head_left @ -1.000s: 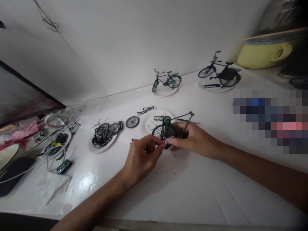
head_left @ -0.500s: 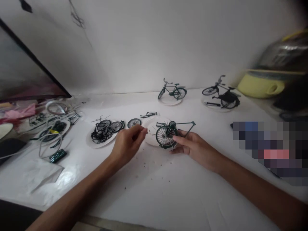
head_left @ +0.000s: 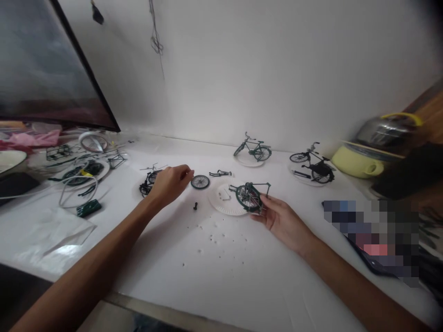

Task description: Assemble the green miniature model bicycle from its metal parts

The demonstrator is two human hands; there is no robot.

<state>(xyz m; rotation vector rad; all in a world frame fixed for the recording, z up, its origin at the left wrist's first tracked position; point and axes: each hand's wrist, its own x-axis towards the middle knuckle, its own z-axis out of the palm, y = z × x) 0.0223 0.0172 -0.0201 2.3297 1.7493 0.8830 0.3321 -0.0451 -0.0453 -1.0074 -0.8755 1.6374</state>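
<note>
In the head view, my right hand (head_left: 280, 222) grips a green miniature bicycle frame (head_left: 266, 185) with one spoked wheel (head_left: 248, 197) in it, tilted above a white paper plate (head_left: 216, 205). My left hand (head_left: 172, 182) has its fingers pinched together; whatever may be between them is hidden. It hovers left of a loose wheel (head_left: 200, 182) and partly covers a pile of black bicycle parts (head_left: 147, 186). A small black part (head_left: 195, 206) lies below the loose wheel. A dark slim part (head_left: 221, 174) rests behind the plate.
Two assembled miniature bicycles, one green (head_left: 254, 150) and one black (head_left: 316, 168), stand on plates at the back. Tiny bits (head_left: 214, 239) lie scattered in front. A phone (head_left: 370, 249) is at right, a yellow pot (head_left: 358, 159) behind it. Green parts (head_left: 85, 170) and a cable (head_left: 62, 198) lie left.
My left hand has moved left, away from the bicycle, uncovering the small black part. My right hand still holds the frame. The view has shifted.
</note>
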